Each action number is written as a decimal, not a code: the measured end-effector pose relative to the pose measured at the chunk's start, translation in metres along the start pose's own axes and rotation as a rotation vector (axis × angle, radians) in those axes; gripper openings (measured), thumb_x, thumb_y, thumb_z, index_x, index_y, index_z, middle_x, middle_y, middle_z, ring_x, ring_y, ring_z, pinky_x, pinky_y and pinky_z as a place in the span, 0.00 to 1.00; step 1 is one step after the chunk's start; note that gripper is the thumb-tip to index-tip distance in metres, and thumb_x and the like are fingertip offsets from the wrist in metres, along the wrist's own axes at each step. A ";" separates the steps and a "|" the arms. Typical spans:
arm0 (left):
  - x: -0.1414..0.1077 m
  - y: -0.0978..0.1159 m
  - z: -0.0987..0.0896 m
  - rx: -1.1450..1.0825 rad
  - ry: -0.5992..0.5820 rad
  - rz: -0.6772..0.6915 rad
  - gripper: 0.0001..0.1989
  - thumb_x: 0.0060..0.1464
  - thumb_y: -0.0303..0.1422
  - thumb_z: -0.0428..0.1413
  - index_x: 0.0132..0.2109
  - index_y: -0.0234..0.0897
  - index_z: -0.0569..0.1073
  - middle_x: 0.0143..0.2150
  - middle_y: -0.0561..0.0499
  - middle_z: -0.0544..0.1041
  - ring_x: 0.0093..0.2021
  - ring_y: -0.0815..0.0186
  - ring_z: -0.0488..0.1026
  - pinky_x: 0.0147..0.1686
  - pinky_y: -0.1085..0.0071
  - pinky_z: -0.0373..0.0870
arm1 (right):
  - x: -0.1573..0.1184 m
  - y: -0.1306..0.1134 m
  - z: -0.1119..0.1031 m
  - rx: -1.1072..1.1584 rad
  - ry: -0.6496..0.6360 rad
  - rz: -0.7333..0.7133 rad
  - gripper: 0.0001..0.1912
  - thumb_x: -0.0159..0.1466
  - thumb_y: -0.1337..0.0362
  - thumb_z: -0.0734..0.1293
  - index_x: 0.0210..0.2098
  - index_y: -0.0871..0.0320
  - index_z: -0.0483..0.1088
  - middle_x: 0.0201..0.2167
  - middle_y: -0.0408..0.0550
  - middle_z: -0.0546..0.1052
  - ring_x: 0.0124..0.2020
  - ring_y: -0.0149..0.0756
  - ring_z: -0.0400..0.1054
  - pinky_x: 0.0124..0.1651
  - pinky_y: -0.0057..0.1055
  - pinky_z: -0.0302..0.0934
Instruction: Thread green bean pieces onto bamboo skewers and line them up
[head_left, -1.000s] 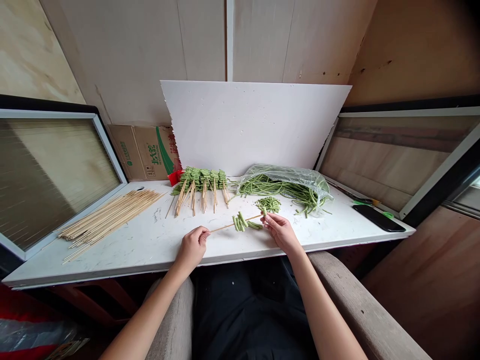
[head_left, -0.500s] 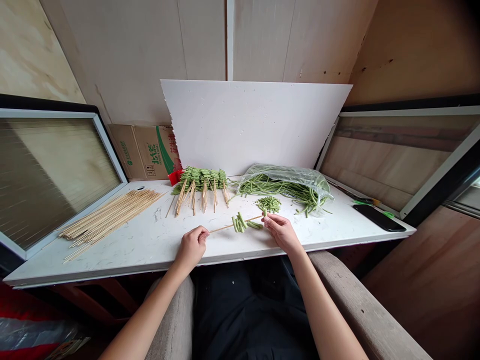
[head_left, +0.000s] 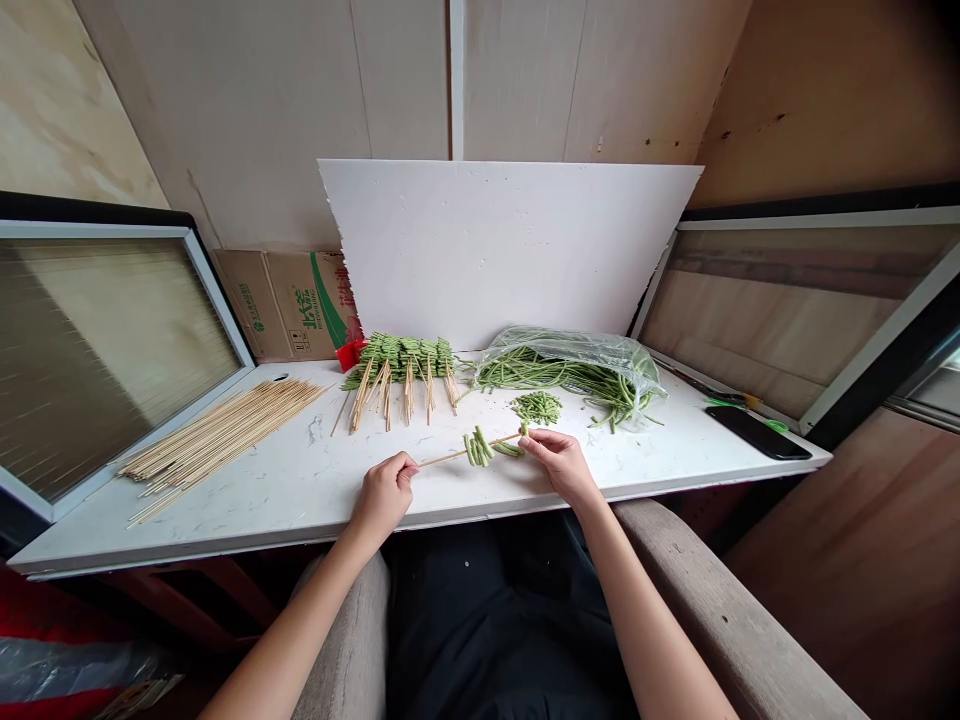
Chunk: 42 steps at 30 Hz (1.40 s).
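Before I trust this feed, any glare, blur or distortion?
Head view: edges stretched, top right corner dark. Head view: pale glints on the plastic bag; left hand and right hand look fairly sharp, soft shadow on the tabletop near the right hand.

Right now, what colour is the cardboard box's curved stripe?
Green, showing best in the head view.

Along the counter's (head_left: pixel 285 485) front edge, we have bare surface from its left corner to its right. Toward the back edge, the skewered beans (head_left: pixel 409 360) and the bagged long beans (head_left: pixel 570 370) block us; the bamboo skewers (head_left: pixel 225 435) obstruct the left end.
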<state>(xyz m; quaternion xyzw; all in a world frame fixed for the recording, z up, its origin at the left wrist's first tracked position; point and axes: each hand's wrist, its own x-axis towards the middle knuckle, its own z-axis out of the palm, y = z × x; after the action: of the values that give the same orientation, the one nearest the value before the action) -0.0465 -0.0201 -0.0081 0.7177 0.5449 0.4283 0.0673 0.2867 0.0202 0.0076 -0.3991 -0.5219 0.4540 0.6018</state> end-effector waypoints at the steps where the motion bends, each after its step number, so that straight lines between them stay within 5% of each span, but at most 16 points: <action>1: 0.000 0.000 0.000 -0.005 -0.001 -0.006 0.11 0.63 0.29 0.51 0.32 0.40 0.73 0.26 0.53 0.75 0.27 0.65 0.71 0.32 0.71 0.62 | 0.000 0.000 0.000 0.014 0.000 0.003 0.19 0.50 0.51 0.84 0.38 0.52 0.86 0.41 0.50 0.86 0.44 0.47 0.77 0.51 0.40 0.67; 8: 0.000 0.001 -0.001 -0.027 -0.006 -0.025 0.11 0.64 0.31 0.51 0.33 0.40 0.74 0.27 0.53 0.76 0.27 0.65 0.71 0.32 0.71 0.63 | 0.002 0.002 -0.003 0.079 -0.005 0.034 0.19 0.54 0.47 0.81 0.38 0.51 0.86 0.35 0.48 0.84 0.39 0.42 0.75 0.45 0.37 0.66; 42: 0.000 0.001 -0.002 -0.062 -0.093 -0.014 0.11 0.65 0.33 0.51 0.35 0.40 0.74 0.27 0.53 0.76 0.28 0.65 0.72 0.32 0.71 0.63 | 0.001 -0.002 -0.001 0.104 -0.017 0.033 0.19 0.54 0.45 0.81 0.36 0.52 0.84 0.34 0.47 0.81 0.36 0.39 0.72 0.42 0.36 0.65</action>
<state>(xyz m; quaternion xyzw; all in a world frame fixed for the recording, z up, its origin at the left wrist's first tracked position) -0.0468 -0.0210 -0.0060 0.7305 0.5327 0.4106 0.1179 0.2878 0.0212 0.0094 -0.3721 -0.4960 0.4939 0.6096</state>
